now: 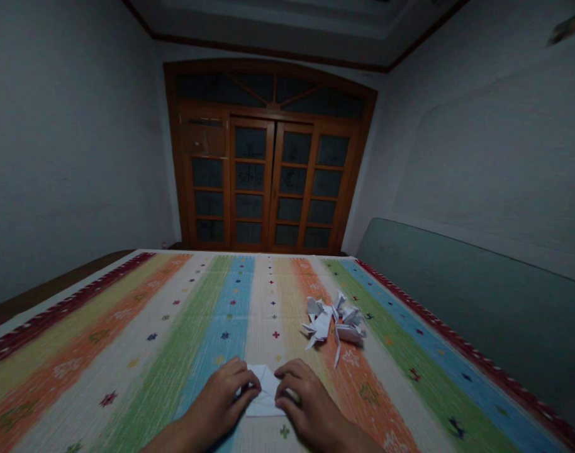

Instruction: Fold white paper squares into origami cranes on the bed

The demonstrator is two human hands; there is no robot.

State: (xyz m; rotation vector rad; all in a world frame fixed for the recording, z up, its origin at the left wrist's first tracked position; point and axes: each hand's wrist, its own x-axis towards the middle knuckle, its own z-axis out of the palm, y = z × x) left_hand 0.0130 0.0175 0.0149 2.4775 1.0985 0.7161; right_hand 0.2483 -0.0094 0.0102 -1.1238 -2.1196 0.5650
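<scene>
A small white sheet of folded paper [265, 409] lies on the striped tablecloth right in front of me, with crease lines across it. My left hand [226, 393] pinches its left side between thumb and fingers. On the opposite side, my right hand [306, 396] is closed with curled fingers at the paper's right edge. Both hands cover parts of the sheet's edges, so its full outline is hidden. Beyond my right hand sits a loose pile of white folded-paper figures [337, 324] with pointed ends.
The tablecloth [174, 358] has coloured stripes and small motifs. A greenish panel [457, 296] stands along the table's right side. Wooden double doors with glass panes [273, 182] close off the far end, and pale walls [70, 157] rise at both sides.
</scene>
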